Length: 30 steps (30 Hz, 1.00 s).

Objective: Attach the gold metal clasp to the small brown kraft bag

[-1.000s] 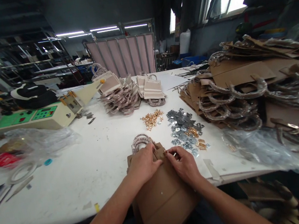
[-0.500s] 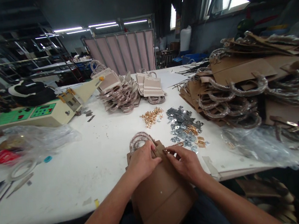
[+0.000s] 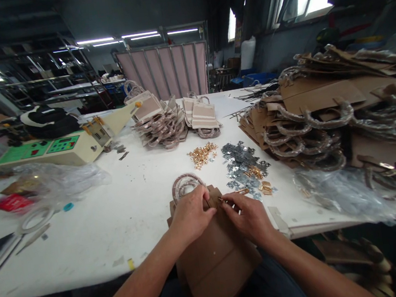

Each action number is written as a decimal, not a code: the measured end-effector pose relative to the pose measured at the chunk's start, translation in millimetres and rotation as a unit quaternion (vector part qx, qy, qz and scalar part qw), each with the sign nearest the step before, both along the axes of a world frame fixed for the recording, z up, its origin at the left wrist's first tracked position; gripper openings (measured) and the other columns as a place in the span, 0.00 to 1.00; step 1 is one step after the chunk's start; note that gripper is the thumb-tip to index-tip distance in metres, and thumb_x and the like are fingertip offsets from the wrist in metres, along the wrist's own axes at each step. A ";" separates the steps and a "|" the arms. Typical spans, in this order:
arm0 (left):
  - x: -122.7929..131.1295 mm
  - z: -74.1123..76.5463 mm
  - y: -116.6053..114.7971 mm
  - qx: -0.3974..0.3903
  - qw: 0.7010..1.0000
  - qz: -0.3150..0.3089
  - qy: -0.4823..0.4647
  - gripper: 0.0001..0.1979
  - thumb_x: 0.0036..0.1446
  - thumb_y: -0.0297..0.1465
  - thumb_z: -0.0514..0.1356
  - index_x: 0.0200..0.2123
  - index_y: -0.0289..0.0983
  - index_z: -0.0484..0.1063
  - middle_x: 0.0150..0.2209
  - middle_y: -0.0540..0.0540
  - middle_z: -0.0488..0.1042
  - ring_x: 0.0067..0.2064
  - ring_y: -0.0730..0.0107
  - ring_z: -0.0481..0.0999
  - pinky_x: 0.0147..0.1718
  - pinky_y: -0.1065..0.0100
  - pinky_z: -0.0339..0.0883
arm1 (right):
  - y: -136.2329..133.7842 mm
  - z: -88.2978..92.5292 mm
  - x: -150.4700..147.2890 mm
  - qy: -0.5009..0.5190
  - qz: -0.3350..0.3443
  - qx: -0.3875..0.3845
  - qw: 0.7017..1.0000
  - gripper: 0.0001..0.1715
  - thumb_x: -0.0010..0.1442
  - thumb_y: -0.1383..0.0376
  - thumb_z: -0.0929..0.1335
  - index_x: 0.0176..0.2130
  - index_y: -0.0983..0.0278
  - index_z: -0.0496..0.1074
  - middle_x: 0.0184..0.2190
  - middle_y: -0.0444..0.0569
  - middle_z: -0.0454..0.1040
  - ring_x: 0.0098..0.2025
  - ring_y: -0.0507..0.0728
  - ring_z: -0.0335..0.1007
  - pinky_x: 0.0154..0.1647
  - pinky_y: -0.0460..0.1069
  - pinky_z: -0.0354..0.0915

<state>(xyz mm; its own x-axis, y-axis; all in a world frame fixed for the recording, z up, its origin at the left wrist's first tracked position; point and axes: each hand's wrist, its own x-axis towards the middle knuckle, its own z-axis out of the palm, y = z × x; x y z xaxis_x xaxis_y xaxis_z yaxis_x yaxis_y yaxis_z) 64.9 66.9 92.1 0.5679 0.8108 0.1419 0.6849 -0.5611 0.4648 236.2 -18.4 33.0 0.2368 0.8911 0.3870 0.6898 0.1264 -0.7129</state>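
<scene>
Barely anything has shifted: our left hand [image 3: 190,215] stays nearly closed on the upper end of the brown bag [image 3: 219,266], and our right hand [image 3: 248,214] keeps a small metal piece [image 3: 220,199] pinched there, so work seems to remain at that spot. The bag spans our lap and the surface [image 3: 138,223], long axis running away from us, handles [image 3: 186,179] pointing forward, slightly left.
</scene>
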 end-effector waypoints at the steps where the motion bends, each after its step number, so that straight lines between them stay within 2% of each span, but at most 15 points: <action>1: 0.4 1.2 -1.6 0.004 1.000 -0.005 -0.004 0.15 0.50 0.29 0.68 0.35 0.44 0.62 0.31 0.55 0.73 0.32 0.65 0.72 0.32 0.65 0.57 | -0.8 1.1 -0.4 -0.004 -0.003 -0.001 1.000 0.13 0.67 0.62 0.67 0.49 0.56 0.78 0.42 0.46 0.83 0.39 0.58 0.80 0.41 0.50 0.70; 7: 0.4 9.1 -9.8 0.001 0.999 -0.021 -0.029 0.13 0.51 0.27 0.66 0.34 0.43 0.64 0.32 0.54 0.74 0.35 0.65 0.73 0.34 0.65 0.58 | -3.2 10.9 0.8 -0.057 0.012 -0.018 0.998 0.12 0.67 0.63 0.66 0.48 0.57 0.76 0.41 0.48 0.82 0.38 0.58 0.78 0.38 0.49 0.66; 16: 2.4 17.4 -17.9 -0.006 0.997 -0.010 -0.076 0.09 0.56 0.27 0.63 0.31 0.42 0.65 0.30 0.54 0.73 0.34 0.68 0.72 0.34 0.66 0.59 | -2.9 39.3 6.4 -0.121 0.076 -0.058 0.988 0.09 0.66 0.65 0.65 0.42 0.56 0.74 0.35 0.44 0.80 0.35 0.57 0.75 0.35 0.48 0.59; 22: 1.8 15.6 -22.9 -0.007 0.994 -0.004 -0.105 0.10 0.57 0.27 0.64 0.29 0.42 0.63 0.29 0.55 0.72 0.31 0.70 0.70 0.33 0.67 0.58 | -3.2 46.4 4.3 -0.098 0.065 -0.073 0.990 0.11 0.63 0.66 0.65 0.42 0.55 0.76 0.29 0.42 0.79 0.28 0.55 0.73 0.30 0.47 0.57; 30: 0.7 14.1 -25.8 0.000 0.993 -0.007 -0.116 0.11 0.56 0.25 0.63 0.29 0.42 0.63 0.28 0.56 0.71 0.31 0.71 0.69 0.33 0.67 0.57 | -6.3 59.4 6.3 -0.117 0.089 -0.083 0.986 0.10 0.62 0.68 0.65 0.34 0.55 0.76 0.26 0.41 0.78 0.27 0.54 0.72 0.30 0.47 0.56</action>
